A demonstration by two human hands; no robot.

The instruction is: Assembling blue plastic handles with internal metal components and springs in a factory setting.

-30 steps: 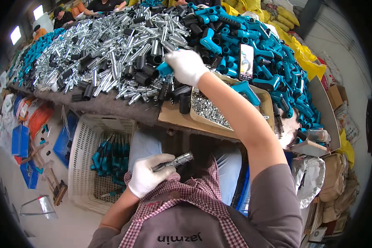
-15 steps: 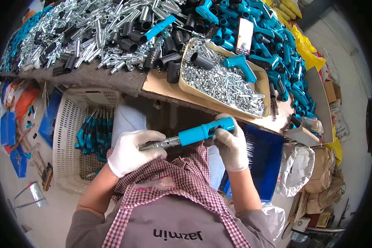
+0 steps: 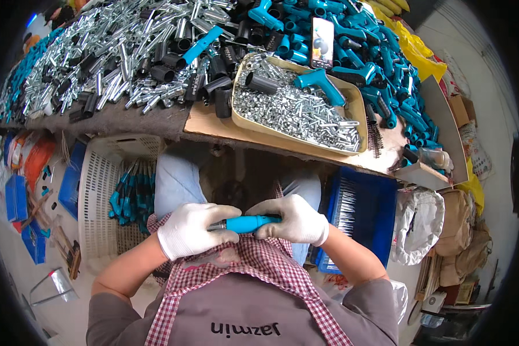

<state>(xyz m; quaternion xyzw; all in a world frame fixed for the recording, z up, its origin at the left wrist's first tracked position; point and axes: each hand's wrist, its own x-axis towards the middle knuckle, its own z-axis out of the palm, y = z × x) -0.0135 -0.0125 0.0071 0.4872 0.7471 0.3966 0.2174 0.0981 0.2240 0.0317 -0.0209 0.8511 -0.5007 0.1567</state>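
"Head view: where is the blue handle sitting?"

"It is lying nearly level, nearer the body than the tray, just over the apron. The left hand is wrapping round its left end and the right hand is clasping its right end, with bare blue showing between them."

"And the grey piece?"

"Only a short stretch is showing between the left thumb and fingers, seemingly running into the handle. The gloves are hiding the rest, so I'm not able to tell how deep it is sitting."

"So what is good handling looking like?"

"In my judgement, holding both parts in one straight line, the left hand steadying the grey piece while the right is bearing evenly on the handle. Tilting is likely inviting a jam."

"Any other risk?"

"Smooth plastic is probably offering cloth little grip, so a full palm is serving better than fingertips. Apron folds are lying close beneath, so lifting slightly is helping. Working on the tray's near side is sensible too: its small metal bits are lying loose."
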